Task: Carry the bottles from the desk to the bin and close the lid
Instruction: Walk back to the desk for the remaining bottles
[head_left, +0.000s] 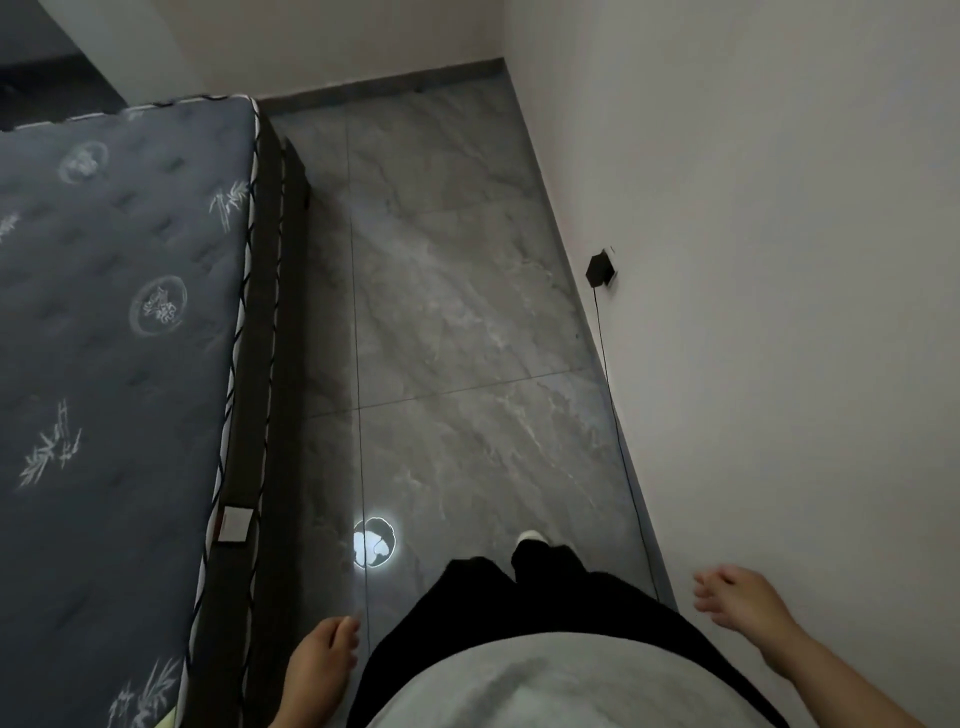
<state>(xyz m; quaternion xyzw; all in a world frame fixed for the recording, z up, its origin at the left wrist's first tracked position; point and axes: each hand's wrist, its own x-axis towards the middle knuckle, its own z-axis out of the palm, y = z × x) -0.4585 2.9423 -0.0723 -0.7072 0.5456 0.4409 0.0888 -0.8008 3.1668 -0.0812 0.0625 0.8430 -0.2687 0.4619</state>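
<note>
No bottle, desk or bin shows in the head view. My left hand (324, 662) hangs low at my side next to the bed frame, fingers loosely curled and holding nothing. My right hand (737, 595) is out to the right near the wall, fingers spread and relaxed, also holding nothing. My black trousers and one white shoe (530, 538) stand on the grey tiled floor between the hands.
A dark quilted mattress (119, 338) on a dark bed frame (270, 364) fills the left side. A white wall (779, 260) runs along the right, with a black plug (601, 267) and a thin cable trailing down it. A narrow strip of grey marble floor (452, 312) leads ahead to the far wall.
</note>
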